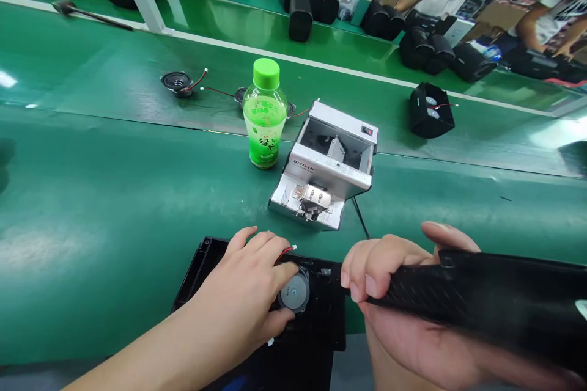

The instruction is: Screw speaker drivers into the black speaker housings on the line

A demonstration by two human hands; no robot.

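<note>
Near the bottom middle lies a black plastic panel (321, 330) with ribs and a raised rim. A small round speaker (294, 292) sits on it, magnet side up, with a red wire and white plug beside it. My left hand (250, 284) rests over the panel, thumb and forefinger closed around the speaker's edge. My right hand (403, 305) is wrapped round a black electric screwdriver (495, 299), blurred toward the right edge. Its narrow front end points left over the panel, to the right of the speaker; whether it touches anything is not clear.
Beyond the panel stand a white WEIXIN machine (330, 165) and a green-capped drink bottle (265, 116). Loose speakers (178, 82) lie further back, with a black speaker box (431, 111) at right. Several finished-looking black boxes (300, 15) and co-workers line the far side.
</note>
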